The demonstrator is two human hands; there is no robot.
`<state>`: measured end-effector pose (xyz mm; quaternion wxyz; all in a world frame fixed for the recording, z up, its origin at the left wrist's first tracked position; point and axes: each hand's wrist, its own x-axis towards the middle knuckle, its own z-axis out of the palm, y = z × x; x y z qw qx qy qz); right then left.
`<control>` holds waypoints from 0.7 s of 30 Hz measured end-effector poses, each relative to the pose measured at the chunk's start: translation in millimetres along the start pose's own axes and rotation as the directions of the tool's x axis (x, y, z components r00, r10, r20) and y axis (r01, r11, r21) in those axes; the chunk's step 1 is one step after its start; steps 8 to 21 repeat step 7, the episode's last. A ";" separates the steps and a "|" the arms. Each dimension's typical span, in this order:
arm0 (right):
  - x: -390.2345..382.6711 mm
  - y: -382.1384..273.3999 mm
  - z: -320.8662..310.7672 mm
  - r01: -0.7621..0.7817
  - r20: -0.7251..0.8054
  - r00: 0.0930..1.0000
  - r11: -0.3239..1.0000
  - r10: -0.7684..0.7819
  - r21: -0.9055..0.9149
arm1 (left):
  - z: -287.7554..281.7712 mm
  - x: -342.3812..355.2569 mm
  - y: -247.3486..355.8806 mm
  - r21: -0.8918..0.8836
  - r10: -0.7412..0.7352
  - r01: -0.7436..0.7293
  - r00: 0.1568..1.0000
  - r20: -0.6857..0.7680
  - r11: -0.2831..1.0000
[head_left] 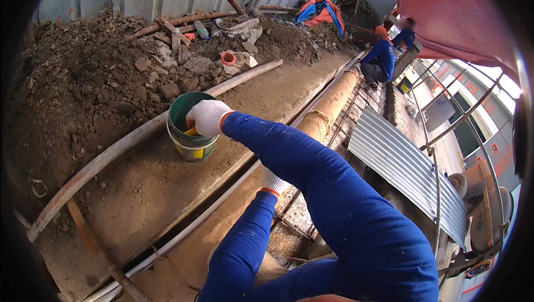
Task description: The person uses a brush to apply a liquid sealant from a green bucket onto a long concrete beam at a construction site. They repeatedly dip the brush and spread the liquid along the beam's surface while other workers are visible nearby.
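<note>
My right hand (206, 117), in a white knit glove with an orange cuff, reaches into the mouth of a green bucket (179, 114). Its fingers are curled round a short yellow handle (191, 132); whatever is on the handle's other end is hidden inside the bucket. The bucket has a white wire bail and stands upright on the concrete ledge (167, 191). My left hand (272, 182), gloved alike, is down by the long pipe wrapped in brown cloth (320, 118). The right sleeve covers its fingers, so their hold does not show.
A curved pole (119, 146) lies along the ledge beside heaped soil (83, 79). Rebar mesh (289, 227) and a corrugated metal sheet (409, 163) are on the right. Farther off, a person in blue (381, 57) crouches near another person (405, 36). An orange cup (228, 58) sits on the rubble.
</note>
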<state>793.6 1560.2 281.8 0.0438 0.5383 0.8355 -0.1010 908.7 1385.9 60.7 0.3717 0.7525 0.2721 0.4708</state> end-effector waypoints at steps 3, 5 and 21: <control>-8.6 15.4 6.0 -0.068 0.019 0.998 0.997 0.068 0.026 | 1.5 -1.6 22.1 0.240 0.135 -0.121 0.990 -0.046 0.963; -2.3 16.9 12.6 -0.061 0.053 0.997 0.998 0.061 0.003 | -1.6 -0.9 24.8 0.323 0.160 -0.133 0.985 -0.059 0.937; 6.2 18.2 15.9 -0.038 0.094 0.995 0.999 0.040 -0.026 | -3.9 0.1 17.9 0.356 0.142 -0.117 0.989 -0.047 0.927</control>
